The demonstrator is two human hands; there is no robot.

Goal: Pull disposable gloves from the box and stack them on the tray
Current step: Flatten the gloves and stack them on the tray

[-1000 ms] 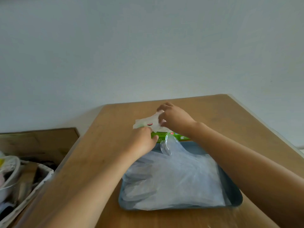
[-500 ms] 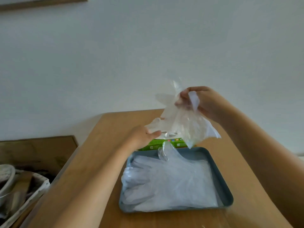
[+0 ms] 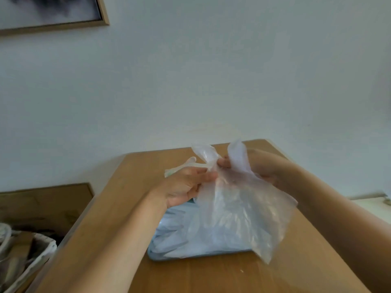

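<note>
The wooden table has its far edge along the wall. A grey-blue tray sits flat on it, about midway between the left and right edges. A small white speck lies on the wood just in front of the tray's near rim.

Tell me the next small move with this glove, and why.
Probably lower the glove onto the stack in the tray: the left hand and right hand pinch its top, and it hangs over the tray.

single head view, forward-down, close over table
</note>
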